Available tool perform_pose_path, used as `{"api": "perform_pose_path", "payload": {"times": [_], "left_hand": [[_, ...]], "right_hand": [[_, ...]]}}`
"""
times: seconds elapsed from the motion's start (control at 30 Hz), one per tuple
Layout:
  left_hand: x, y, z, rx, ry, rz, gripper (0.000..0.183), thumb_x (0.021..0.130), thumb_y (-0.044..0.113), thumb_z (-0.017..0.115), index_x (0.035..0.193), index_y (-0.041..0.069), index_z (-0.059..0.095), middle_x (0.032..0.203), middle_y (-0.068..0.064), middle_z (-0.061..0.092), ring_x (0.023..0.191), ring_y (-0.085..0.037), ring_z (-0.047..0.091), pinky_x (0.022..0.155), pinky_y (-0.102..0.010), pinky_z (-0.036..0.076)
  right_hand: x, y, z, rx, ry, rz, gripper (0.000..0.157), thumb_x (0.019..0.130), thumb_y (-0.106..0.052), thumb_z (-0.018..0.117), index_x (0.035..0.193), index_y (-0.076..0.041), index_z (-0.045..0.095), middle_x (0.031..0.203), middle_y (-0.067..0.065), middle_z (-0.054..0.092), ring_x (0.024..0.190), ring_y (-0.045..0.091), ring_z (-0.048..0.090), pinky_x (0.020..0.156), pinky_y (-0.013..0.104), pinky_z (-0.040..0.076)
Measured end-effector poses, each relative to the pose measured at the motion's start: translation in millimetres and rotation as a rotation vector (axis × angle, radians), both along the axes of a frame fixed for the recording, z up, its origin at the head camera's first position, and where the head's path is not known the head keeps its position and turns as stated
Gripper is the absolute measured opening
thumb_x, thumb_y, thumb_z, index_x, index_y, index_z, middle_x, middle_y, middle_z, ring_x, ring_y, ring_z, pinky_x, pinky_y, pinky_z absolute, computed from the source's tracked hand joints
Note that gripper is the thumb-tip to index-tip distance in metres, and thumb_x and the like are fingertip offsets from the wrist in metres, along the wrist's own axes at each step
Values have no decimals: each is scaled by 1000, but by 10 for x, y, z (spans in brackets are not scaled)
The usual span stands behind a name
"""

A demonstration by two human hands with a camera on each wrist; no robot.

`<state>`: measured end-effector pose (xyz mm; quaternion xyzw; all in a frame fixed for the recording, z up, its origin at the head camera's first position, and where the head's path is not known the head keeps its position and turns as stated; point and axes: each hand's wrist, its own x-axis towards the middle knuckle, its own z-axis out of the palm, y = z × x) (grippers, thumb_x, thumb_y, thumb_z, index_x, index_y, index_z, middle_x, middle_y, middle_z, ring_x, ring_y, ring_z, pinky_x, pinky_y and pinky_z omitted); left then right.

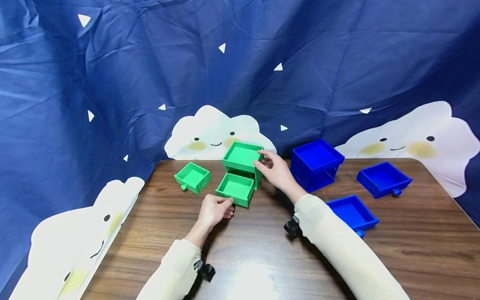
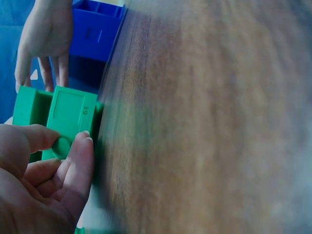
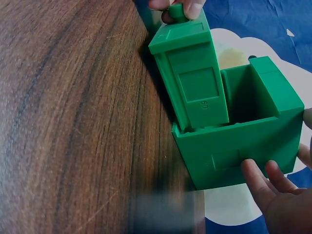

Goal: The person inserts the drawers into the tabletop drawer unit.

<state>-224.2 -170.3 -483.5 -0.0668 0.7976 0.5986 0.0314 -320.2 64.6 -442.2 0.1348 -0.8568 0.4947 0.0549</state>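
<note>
A green drawer [image 1: 235,186] sits partly inside the lower opening of a green cabinet [image 1: 243,156], its front part sticking out. My left hand [image 1: 214,210] pinches the round knob [image 2: 62,146] on the drawer's front between thumb and fingers. Against the cabinet's right side rests my right hand [image 1: 276,168], its fingers fairly straight. Fingertips [image 3: 249,165] touch the side wall in the right wrist view. How far the drawer reaches inside is hidden by the cabinet wall.
Left of the cabinet lies a second green drawer [image 1: 193,177]. A blue cabinet [image 1: 316,164] stands to the right, with one blue drawer [image 1: 384,178] beyond it and another blue drawer [image 1: 352,212] nearer, partly behind my right sleeve. A blue cloth [image 1: 240,83] hangs behind the wooden table [image 1: 240,250].
</note>
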Motion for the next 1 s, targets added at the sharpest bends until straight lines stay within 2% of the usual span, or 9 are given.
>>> {"api": "perform_pose_path", "payload": {"times": [0.47,0.7,1.0], "left_hand": [[-50,52,-11,-34,8,-22,23,101,7,70,102,-13,81,76,-22,78,56,-10,70,60,-31,64],[-69,73,28,-126,34,-50,25,99,13,72,98,-10,82,75,-20,78,59,-15,74,59,-33,64],[-95,83,67,-121,14,-6,23,99,13,74,98,-8,82,83,-23,80,66,-24,80,59,-34,64]], "right_hand": [[5,2,-1,-9,2,0,50,105,-32,71,151,-14,62,129,20,71,112,36,71,101,52,56],[10,4,4,-14,1,-6,50,105,-31,71,151,-13,61,128,20,71,112,37,71,101,52,57],[22,-2,-3,-17,3,1,51,105,-30,70,152,-12,60,128,22,71,112,38,71,102,53,56]]}}
